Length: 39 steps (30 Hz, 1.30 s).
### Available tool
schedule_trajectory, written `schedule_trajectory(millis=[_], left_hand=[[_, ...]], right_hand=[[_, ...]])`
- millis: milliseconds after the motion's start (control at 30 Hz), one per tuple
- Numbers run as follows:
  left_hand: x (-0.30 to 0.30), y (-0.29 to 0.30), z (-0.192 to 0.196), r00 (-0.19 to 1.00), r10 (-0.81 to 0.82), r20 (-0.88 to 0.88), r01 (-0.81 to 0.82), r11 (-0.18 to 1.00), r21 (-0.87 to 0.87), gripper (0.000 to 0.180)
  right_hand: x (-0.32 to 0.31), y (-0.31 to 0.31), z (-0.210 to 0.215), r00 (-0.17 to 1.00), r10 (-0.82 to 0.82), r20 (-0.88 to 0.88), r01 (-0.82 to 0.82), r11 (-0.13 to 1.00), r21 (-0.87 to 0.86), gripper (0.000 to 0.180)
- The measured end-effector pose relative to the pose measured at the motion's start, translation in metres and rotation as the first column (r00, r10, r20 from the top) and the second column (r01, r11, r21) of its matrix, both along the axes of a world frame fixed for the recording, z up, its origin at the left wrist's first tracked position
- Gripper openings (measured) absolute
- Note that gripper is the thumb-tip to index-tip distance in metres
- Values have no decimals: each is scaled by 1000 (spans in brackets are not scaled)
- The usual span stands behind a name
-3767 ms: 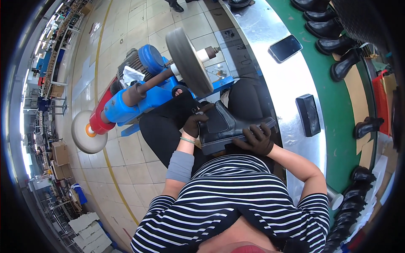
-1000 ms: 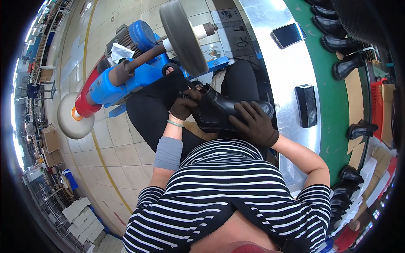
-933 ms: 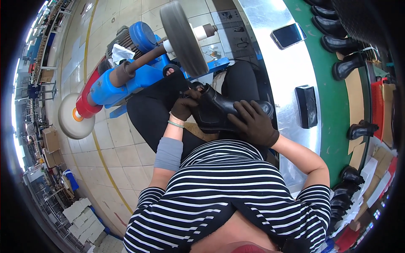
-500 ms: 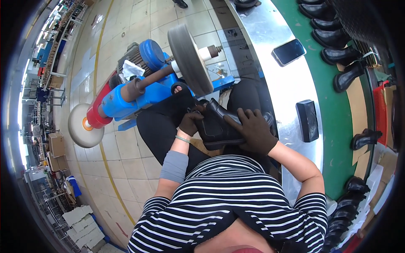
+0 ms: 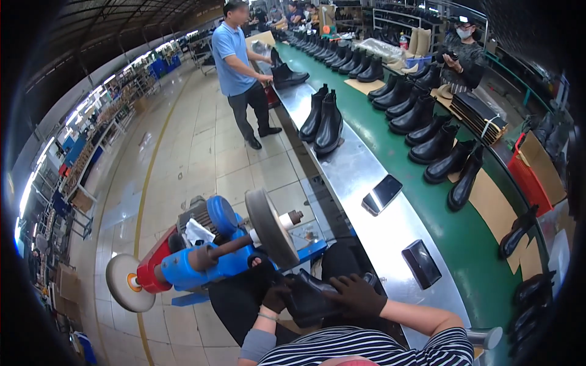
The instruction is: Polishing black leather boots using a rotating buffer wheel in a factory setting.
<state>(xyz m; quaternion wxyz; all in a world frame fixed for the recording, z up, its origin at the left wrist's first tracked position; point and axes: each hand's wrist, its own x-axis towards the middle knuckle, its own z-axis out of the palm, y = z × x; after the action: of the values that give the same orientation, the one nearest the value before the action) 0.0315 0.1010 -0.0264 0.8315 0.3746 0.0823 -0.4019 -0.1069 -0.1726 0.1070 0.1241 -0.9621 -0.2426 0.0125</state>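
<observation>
Left hand (image 5: 274, 299), dark-gloved, has its fingers closed on the shaft of a black ankle boot (image 5: 305, 303), and the right hand (image 5: 360, 297), also gloved, keeps half-bent fingers over the forefoot. Boot position is above the lap, near the grey buffing wheel (image 5: 268, 226), actual clearance not determinable, its toe close to the inner edge of the steel ledge (image 5: 353, 160). Bare steel separates the smartphone (image 5: 382, 195) from the black block (image 5: 421, 264), and open tiled floor (image 5: 189, 140) extends beyond the wheel.

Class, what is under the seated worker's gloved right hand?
A black boot; its rear part shows left of the right hand. The surface directly beneath that hand is covered and cannot be seen.
</observation>
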Motion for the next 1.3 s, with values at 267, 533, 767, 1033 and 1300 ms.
schedule_trajectory(millis=[267, 533, 767, 1033, 1300], left_hand=[[4, -5, 31, 712, -136, 689, 223, 974, -38, 24], [22, -49, 125, 768, -460, 446, 489, 871, 56, 15], [28, -119, 165, 565, -632, 530, 638, 742, 205, 40], [5, -119, 151, 363, -302, 882, -65, 936, 347, 67], [-6, -95, 49, 536, -458, 709, -32, 828, 560, 46]], right_hand=[[-14, -70, -16, 744, -251, -619, 507, 816, 279, 73], [-42, -73, -57, 423, 185, -887, 709, 541, 452, 75], [-91, -56, -105, 204, 586, -785, 959, 43, 281, 85], [-92, -57, -88, 549, 583, -599, 818, -521, 243, 71], [41, -71, -68, 695, 344, -631, 628, -718, 300, 31]])
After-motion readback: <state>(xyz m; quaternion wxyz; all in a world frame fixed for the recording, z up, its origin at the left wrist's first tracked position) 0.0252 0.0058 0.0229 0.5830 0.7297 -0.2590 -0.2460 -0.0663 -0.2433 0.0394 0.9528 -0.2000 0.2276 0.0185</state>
